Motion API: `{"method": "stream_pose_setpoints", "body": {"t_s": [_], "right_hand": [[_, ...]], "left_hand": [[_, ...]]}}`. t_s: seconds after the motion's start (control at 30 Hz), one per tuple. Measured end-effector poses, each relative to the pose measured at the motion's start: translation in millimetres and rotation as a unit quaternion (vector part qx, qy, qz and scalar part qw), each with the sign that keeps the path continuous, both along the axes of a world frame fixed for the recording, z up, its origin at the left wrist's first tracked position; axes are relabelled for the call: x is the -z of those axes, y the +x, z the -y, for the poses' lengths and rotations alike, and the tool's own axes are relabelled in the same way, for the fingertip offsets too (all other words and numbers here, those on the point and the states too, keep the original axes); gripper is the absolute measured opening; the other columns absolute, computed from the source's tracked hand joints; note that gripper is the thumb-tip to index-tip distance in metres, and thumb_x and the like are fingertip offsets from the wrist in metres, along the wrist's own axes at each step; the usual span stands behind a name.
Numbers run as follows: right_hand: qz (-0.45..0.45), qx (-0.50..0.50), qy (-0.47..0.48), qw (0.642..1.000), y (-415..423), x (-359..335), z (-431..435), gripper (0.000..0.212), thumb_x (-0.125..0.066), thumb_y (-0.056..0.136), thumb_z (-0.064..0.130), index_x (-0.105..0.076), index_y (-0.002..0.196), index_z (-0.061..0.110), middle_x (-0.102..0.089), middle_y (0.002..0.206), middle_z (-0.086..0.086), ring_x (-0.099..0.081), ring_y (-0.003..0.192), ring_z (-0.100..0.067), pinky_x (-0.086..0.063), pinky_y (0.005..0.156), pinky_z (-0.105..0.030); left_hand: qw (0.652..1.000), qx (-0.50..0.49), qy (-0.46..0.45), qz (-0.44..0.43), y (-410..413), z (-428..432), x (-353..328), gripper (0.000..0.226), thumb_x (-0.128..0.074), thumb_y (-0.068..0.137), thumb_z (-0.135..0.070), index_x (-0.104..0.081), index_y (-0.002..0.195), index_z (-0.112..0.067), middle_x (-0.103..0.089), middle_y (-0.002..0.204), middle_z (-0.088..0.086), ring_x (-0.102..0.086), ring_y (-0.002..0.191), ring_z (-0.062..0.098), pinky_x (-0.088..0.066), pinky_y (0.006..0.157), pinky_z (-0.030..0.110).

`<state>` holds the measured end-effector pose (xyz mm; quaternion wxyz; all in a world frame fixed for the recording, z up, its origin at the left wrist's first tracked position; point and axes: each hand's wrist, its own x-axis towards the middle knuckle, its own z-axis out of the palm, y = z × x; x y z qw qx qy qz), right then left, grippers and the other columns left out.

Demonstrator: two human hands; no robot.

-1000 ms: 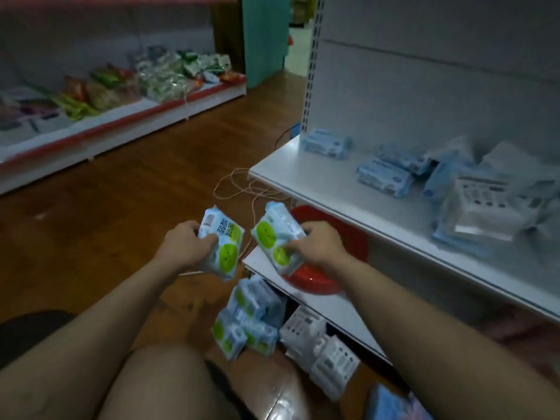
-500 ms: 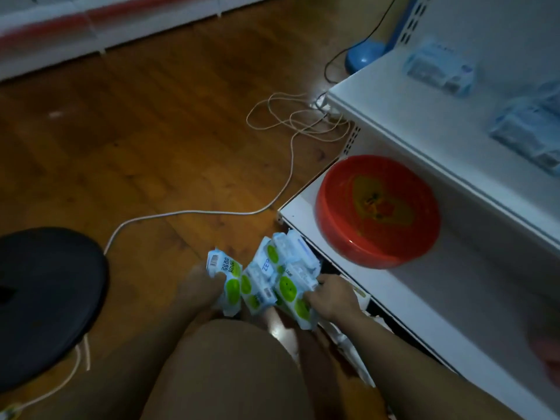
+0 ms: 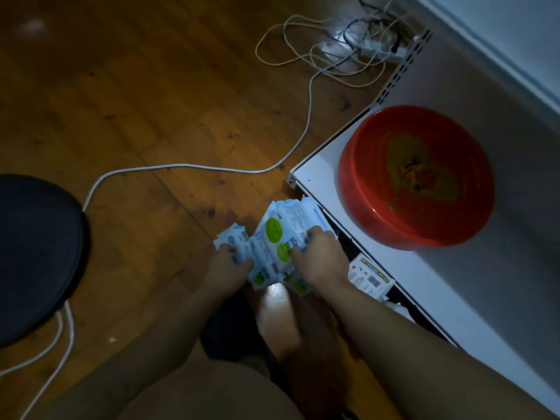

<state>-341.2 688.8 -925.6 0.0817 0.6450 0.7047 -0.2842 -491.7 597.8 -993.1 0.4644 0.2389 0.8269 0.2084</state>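
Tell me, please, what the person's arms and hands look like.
The left forearm and right forearm are bare, no sleeve in view. The left hand and right hand are ungloved; no watch, band or ring shows in the dim light.

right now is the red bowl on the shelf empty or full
Empty, it seems: the red bowl shows its printed bottom bare, with nothing lying in it.

Nothing is reading clearly from here. Dark characters are sitting beside the green circles on the wipe packs [image 3: 274, 237], lower middle of the frame, but they are blurring out. The white box [image 3: 370, 277] just right of them is showing small print, too tiny to read.
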Motion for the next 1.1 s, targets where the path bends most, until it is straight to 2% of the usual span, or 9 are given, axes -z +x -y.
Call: {"method": "stream_pose_setpoints", "body": {"t_s": [0.07,0.17,0.33,0.47,0.53,0.6,0.73,0.9,1.1], "right_hand": [[0.022,-0.015,0.009,1.0,4.7,1.8,7.0,0.042,-0.056,0.087,0.034,-0.048,0.124,0.014,-0.049,0.122,-0.009,-0.046,0.116,-0.029,-0.044,0.09,-0.038],[0.029,-0.013,0.037,0.999,9.8,-1.0,8.4,0.05,-0.06,0.083,0.033,-0.043,0.125,0.013,-0.045,0.125,-0.01,-0.044,0.118,-0.03,-0.042,0.097,-0.041],[-0.013,-0.002,0.054,0.998,20.6,-29.0,6.5,0.053,-0.063,0.08,0.033,-0.042,0.124,0.012,-0.045,0.125,-0.01,-0.043,0.118,-0.03,-0.039,0.094,-0.039],[-0.062,-0.006,0.081,0.995,38.5,-71.2,5.3,0.061,-0.064,0.081,0.032,-0.038,0.132,0.011,-0.041,0.129,-0.01,-0.04,0.122,-0.029,-0.038,0.095,-0.038],[-0.08,-0.009,0.119,0.99,49.2,-99.1,0.9,0.062,-0.064,0.082,0.033,-0.037,0.134,0.011,-0.041,0.128,-0.01,-0.04,0.122,-0.03,-0.038,0.094,-0.037],[-0.108,-0.009,0.164,0.981,61.1,-132.6,-4.7,0.065,-0.065,0.082,0.034,-0.037,0.137,0.013,-0.042,0.129,-0.01,-0.04,0.124,-0.029,-0.037,0.097,-0.037],[-0.163,0.0,0.226,0.96,95.7,-206.0,-10.5,0.073,-0.069,0.08,0.034,-0.034,0.142,0.019,-0.04,0.135,-0.006,-0.041,0.127,-0.026,-0.036,0.101,-0.034],[-0.182,0.032,0.308,0.933,160.7,-277.0,-11.8,0.07,-0.068,0.081,0.038,-0.036,0.141,0.021,-0.04,0.135,-0.003,-0.038,0.129,-0.022,-0.036,0.101,-0.033],[-0.128,0.051,0.322,0.937,230.8,-326.6,-30.8,0.067,-0.067,0.081,0.04,-0.037,0.139,0.023,-0.039,0.136,-0.004,-0.041,0.127,-0.024,-0.039,0.097,-0.035]], "left_hand": [[1.0,0.008,-0.008,0.014,2.1,-1.2,3.1,0.052,-0.07,0.086,-0.026,-0.048,0.128,-0.003,-0.06,0.12,0.013,-0.06,0.106,0.026,-0.047,0.086,0.031],[0.999,0.013,-0.023,0.035,-6.2,-6.1,-4.5,0.051,-0.066,0.09,-0.027,-0.045,0.131,-0.005,-0.058,0.123,0.014,-0.061,0.096,0.024,-0.053,0.08,0.035],[0.997,0.072,-0.007,0.018,-13.5,-11.1,-46.4,0.05,-0.065,0.092,-0.028,-0.047,0.133,-0.006,-0.056,0.124,0.012,-0.057,0.097,0.022,-0.048,0.074,0.03],[0.984,0.159,0.051,-0.057,-12.7,-32.5,-112.2,0.034,-0.068,0.088,-0.028,-0.057,0.115,-0.01,-0.064,0.101,0.004,-0.057,0.081,0.015,-0.045,0.065,0.027],[0.976,0.184,0.086,-0.073,-6.1,-46.9,-156.4,0.032,-0.069,0.089,-0.026,-0.057,0.114,-0.01,-0.062,0.088,-0.001,-0.057,0.072,0.011,-0.044,0.059,0.021],[0.961,0.221,0.129,-0.104,5.2,-60.3,-202.4,0.034,-0.068,0.088,-0.028,-0.057,0.117,-0.012,-0.062,0.096,0.0,-0.059,0.077,0.015,-0.047,0.064,0.025],[0.905,0.302,0.211,-0.211,45.2,-75.1,-283.6,0.04,-0.07,0.085,-0.036,-0.058,0.119,-0.02,-0.063,0.112,-0.002,-0.06,0.102,0.017,-0.05,0.089,0.034],[0.848,0.352,0.29,-0.271,119.5,-91.5,-356.4,0.044,-0.071,0.083,-0.041,-0.057,0.119,-0.021,-0.062,0.111,-0.003,-0.06,0.105,0.017,-0.051,0.091,0.038],[0.828,0.364,0.318,-0.284,181.7,-123.1,-386.9,0.058,-0.07,0.084,-0.043,-0.047,0.133,-0.022,-0.056,0.127,0.001,-0.058,0.107,0.017,-0.051,0.092,0.039]]}}
